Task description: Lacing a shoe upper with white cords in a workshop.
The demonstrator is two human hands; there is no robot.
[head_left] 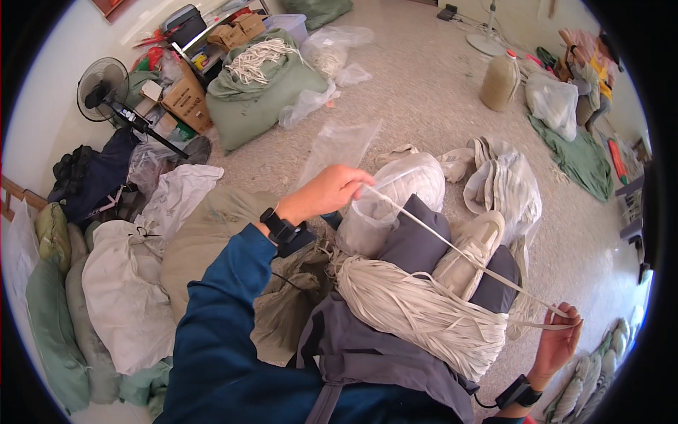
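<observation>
Grip of left hand (323,192) and right hand (556,342) in pinches on pale strip (453,246), with cords (261,61) atop green sack (247,116) beyond.

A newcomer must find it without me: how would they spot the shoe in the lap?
Start at the person's two dark grey knees, right of the picture's centre. Between them, crossed by a taut pale strip, sits an off-white shoe. Unlike the bundle of pale strips below it, it is one solid shape with a rounded upper end.
</observation>
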